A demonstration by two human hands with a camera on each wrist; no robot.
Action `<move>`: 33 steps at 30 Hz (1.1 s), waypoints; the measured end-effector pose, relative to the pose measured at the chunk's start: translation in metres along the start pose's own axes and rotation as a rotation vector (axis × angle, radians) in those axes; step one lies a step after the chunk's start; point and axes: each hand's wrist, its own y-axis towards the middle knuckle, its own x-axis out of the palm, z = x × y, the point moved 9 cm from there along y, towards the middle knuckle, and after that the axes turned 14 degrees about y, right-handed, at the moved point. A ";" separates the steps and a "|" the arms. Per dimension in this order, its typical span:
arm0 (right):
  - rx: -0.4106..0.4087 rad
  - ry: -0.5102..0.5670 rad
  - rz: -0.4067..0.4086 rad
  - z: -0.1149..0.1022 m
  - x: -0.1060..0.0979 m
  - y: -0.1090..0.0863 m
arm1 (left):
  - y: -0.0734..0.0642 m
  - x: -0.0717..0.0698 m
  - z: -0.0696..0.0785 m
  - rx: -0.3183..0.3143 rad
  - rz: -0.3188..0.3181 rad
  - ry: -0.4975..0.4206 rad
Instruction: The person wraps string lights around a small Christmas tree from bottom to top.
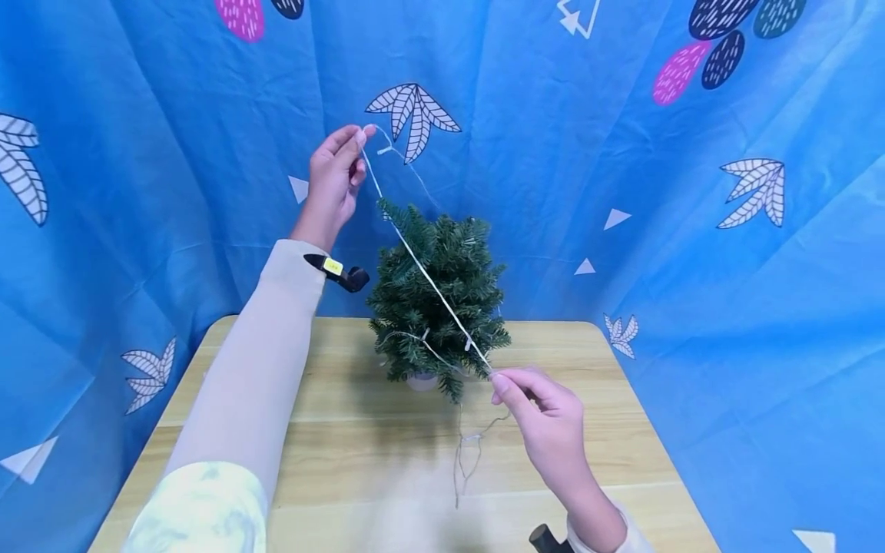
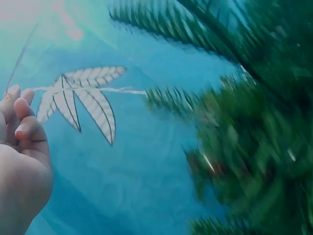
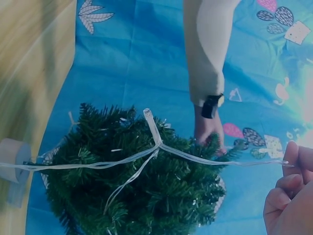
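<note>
A small green artificial Christmas tree [image 1: 449, 284] stands on a pale base [image 1: 422, 382]. Beyond its upper left side, my left hand [image 1: 333, 180] is raised and pinches a clear string of fairy lights [image 1: 435, 288] between thumb and fingers. My right hand [image 1: 546, 418] pinches the same string low at the front right. Between the two hands the string runs taut and slanting across the tree's front. A small bulb [image 3: 151, 126] sticks out from the twisted wire in the right wrist view. Another stretch of wire [image 1: 429, 346] lies across the lower branches.
A loose loop of wire [image 1: 469, 457] hangs below the right hand, over the wooden table [image 1: 346, 461]. Blue patterned cloth [image 1: 553, 153] surrounds the table at the back and sides. Behind the tree, thin wire [image 1: 418, 178] trails down from the left hand.
</note>
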 end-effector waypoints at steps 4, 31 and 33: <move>-0.018 -0.004 -0.008 -0.003 0.002 0.001 | 0.001 0.013 0.014 0.011 -0.040 -0.049; 0.021 0.034 -0.036 0.000 0.000 -0.005 | -0.061 -0.088 -0.023 -0.028 0.145 0.411; 0.036 0.036 -0.024 0.000 -0.003 -0.006 | -0.069 -0.093 -0.026 -0.025 0.148 0.421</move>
